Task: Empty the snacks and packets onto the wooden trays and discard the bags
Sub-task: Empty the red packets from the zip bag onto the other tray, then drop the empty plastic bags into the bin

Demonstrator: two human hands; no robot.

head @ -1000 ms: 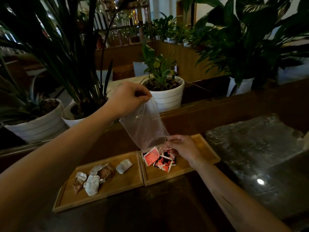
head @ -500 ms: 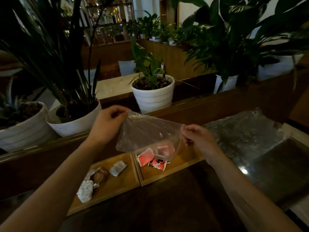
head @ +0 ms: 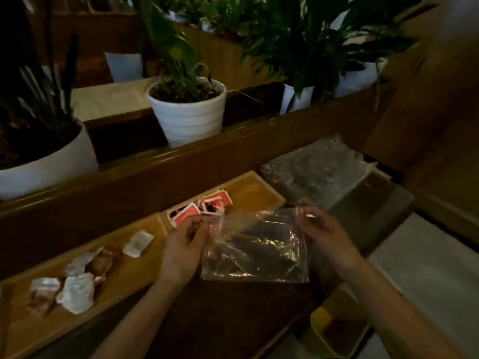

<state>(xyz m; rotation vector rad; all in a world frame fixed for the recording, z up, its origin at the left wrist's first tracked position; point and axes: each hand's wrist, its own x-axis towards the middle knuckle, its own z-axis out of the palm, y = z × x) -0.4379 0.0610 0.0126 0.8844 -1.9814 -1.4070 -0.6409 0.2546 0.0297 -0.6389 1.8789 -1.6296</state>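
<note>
An empty clear plastic bag [head: 255, 251] is stretched flat between my hands above the dark table. My left hand [head: 182, 248] pinches its left top corner and my right hand [head: 328, 237] pinches its right top corner. Behind the bag, the right wooden tray [head: 255, 194] holds a few red packets [head: 203, 207]. The left wooden tray [head: 124, 277] holds several white and brown wrapped snacks [head: 77, 281].
A crumpled sheet of clear plastic [head: 315, 168] lies at the back right of the table. A yellow bin [head: 337, 323] stands on the floor below the table's right edge. White plant pots [head: 189, 114] line the wooden ledge behind the trays.
The bag has come down from over the right tray and toward me, now held flat and low with nothing in it. The view has swung right, and the yellow bin has come into sight.
</note>
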